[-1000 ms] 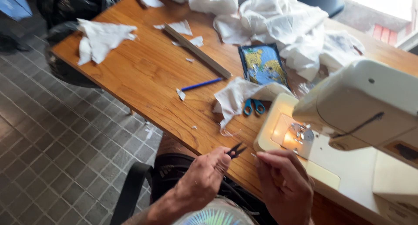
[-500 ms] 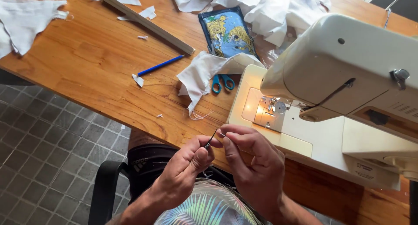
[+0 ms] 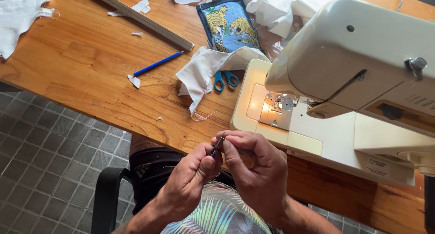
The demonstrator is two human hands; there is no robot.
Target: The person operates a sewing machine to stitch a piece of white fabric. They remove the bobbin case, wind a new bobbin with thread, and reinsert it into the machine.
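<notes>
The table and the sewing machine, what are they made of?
The table looks like wood with a smooth, slightly glossy finish: warm brown planks with visible grain. The sewing machine looks like cream plastic, smooth and faintly shiny; metal underneath can't be ruled out.

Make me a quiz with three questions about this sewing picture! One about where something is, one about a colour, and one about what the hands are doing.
1. Where are the scissors?
A. on the floor
B. on the table, partly under a white cloth
C. on top of the sewing machine

2. What colour is the pencil?
A. blue
B. red
C. green

3. What are the left hand and right hand doing?
A. lying flat on the table
B. pinching a small dark tool together
C. holding the pencil

Answers:
1 B, their blue handles stick out from under the cloth.
2 A, it lies blue on the wood.
3 B, the fingertips meet around the tool near the table edge.
</notes>
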